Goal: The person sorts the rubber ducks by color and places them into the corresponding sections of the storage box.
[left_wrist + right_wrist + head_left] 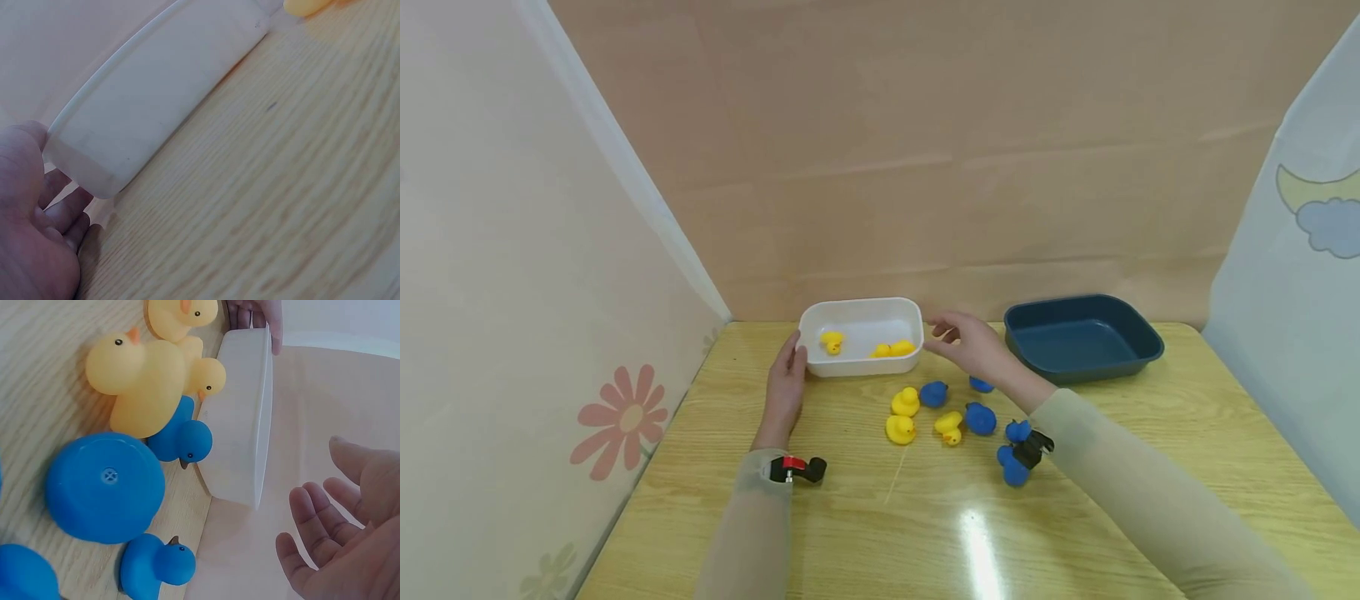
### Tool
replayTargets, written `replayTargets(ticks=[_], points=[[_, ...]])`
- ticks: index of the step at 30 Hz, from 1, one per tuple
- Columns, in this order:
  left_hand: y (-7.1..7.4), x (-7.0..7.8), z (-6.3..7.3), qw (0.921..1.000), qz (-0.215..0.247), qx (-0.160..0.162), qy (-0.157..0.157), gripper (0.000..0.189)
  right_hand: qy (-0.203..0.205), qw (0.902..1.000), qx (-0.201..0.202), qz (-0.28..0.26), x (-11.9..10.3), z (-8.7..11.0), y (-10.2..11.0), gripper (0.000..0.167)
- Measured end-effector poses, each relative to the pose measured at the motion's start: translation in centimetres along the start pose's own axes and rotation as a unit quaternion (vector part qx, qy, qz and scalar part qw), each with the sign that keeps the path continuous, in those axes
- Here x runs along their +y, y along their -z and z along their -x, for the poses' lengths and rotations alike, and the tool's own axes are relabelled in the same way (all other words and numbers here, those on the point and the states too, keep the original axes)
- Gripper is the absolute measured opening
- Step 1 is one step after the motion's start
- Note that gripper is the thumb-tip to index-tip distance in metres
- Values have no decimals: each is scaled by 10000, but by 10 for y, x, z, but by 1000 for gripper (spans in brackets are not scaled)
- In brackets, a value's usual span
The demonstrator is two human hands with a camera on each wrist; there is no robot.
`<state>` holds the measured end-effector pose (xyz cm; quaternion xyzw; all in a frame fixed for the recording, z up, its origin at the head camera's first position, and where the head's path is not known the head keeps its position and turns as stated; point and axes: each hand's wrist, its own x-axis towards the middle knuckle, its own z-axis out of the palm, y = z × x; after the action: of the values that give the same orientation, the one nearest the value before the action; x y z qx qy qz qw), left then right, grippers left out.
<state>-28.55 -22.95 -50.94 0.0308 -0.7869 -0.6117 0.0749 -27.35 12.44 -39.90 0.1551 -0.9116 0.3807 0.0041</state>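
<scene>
A white plastic bin stands at the back of the table with several yellow toy ducks inside. My left hand grips its left end, thumb at the rim and fingers round the outer wall. Just off the right end of the bin is my right hand, fingers loosely bent and nothing held. In the right wrist view the right hand shows a gap between its thumb and fingers. In front of the bin lie more yellow ducks and several blue ducks, some tipped over.
A dark blue bin sits at the back right, behind my right forearm. Brown paper covers the back wall. White cloth panels with printed pictures flank the wooden table. Blue ducks lie beside and partly beneath my right wrist's camera.
</scene>
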Motion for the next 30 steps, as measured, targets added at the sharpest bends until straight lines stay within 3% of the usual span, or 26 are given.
replayTargets(ticks=[9,22,30], points=[[0,-2,-1,10000,57,-2,-50,59,2,9998,-218,34,4,21,4,51],[1,1,-1,10000,50,10,18,58,428,9977,-497,183,13,53,14,50],[0,4,0,10000,34,-13,-41,58,446,9956,-823,76,22,69,15,53]])
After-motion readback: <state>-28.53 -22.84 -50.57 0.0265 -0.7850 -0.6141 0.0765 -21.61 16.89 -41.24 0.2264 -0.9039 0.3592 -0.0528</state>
